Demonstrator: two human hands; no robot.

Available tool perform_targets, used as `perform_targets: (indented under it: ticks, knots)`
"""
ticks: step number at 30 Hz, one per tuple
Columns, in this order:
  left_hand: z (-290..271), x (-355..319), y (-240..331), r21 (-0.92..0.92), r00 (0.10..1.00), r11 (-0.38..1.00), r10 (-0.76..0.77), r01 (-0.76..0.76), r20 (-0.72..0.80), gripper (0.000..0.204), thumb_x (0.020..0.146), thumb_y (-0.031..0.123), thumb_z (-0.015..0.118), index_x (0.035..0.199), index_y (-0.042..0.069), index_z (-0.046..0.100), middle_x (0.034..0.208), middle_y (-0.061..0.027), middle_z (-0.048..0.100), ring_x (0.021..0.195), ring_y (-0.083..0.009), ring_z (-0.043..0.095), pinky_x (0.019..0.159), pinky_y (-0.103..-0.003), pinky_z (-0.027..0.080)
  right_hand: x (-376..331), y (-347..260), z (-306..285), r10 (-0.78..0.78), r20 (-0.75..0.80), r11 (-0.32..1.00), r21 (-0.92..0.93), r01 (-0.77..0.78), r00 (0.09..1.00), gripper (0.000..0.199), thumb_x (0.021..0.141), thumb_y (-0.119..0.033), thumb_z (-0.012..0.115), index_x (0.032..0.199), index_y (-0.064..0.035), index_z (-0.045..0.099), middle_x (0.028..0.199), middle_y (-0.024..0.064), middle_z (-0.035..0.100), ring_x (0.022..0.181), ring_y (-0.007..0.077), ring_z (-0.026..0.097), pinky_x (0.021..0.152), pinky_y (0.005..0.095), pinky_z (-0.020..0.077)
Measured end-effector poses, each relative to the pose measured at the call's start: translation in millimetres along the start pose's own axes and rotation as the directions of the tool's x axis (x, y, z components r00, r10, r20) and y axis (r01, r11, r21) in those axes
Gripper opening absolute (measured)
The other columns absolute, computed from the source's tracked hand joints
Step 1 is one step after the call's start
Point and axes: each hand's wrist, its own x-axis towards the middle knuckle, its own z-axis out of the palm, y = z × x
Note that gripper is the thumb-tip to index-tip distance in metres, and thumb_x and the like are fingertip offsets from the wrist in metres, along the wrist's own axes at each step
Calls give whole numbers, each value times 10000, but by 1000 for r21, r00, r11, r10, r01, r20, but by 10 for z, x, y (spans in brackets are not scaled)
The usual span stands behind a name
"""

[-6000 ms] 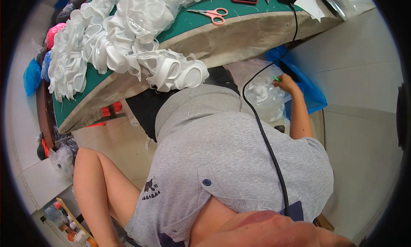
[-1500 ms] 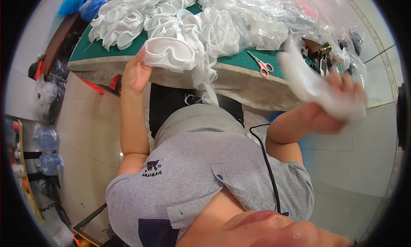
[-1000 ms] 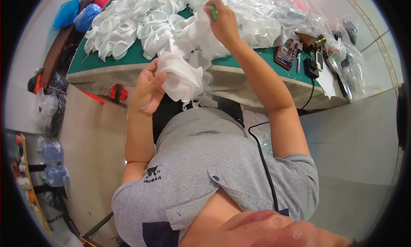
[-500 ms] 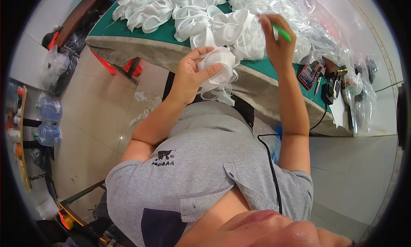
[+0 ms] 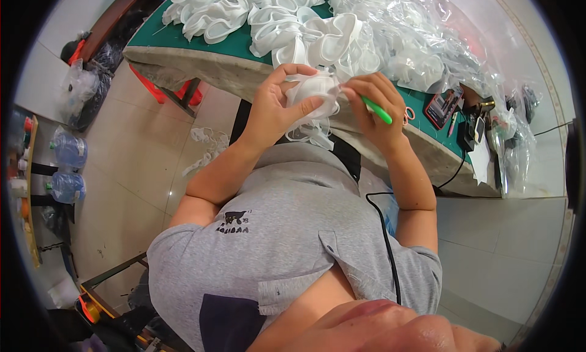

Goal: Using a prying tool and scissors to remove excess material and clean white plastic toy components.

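My left hand (image 5: pixel 268 112) is closed around a white cup-shaped fabric piece (image 5: pixel 315 93), thumb across its front and fingers behind it. Loose thin strips or threads dangle below the piece, just past the table's front edge. At the piece's right edge, the fingertips of my right hand (image 5: pixel 384 98) come together. A slim tool with a bright green handle (image 5: pixel 376 110) lies in that hand, its end pointing down and right. Its working tip is hidden or too small to make out. Whether the right fingertips also pinch the fabric's edge, I cannot tell.
Many similar white pieces (image 5: pixel 287 28) heap on the green-topped table (image 5: pixel 201 45), some under clear plastic (image 5: pixel 421 22). To the right lie orange-handled scissors (image 5: pixel 409 115), a red-and-black device (image 5: pixel 444 106) and a black cable (image 5: pixel 384 221). White scraps (image 5: pixel 206 145) lie on the floor.
My right hand has come down and left from above the heap to the right edge of the white piece, still with the green-handled tool. The left hand keeps its hold. The scissors now show.
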Motion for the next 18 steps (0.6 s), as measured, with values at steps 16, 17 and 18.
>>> perform_targets:
  ticks: [16,17,18]
  knots:
    - [1,-25,20,-40,965,997,-47,59,259,521,833,-15,632,1319,-13,444,1241,-128,574,1075,-161,580,926,-272,457,-89,-161,-26,394,120,834,369,-409,911,318,753,42,708,765,-52,404,885,115,629,779,152,568,753,283,461]
    - [-16,-2,1,-39,964,997,-48,60,260,521,833,-15,632,1319,-13,444,1241,-128,574,1075,-161,580,926,-272,457,-110,-190,-49,395,119,834,369,-410,911,318,753,42,708,765,-52,404,885,115,629,779,152,568,753,283,461]
    - [-59,46,-35,-49,983,998,-34,43,182,511,847,7,622,1323,-18,439,1270,-137,554,1076,-173,586,906,-265,464,-131,-218,-81,378,121,844,362,-396,918,333,756,26,713,743,-60,391,865,104,620,779,157,571,742,288,466]
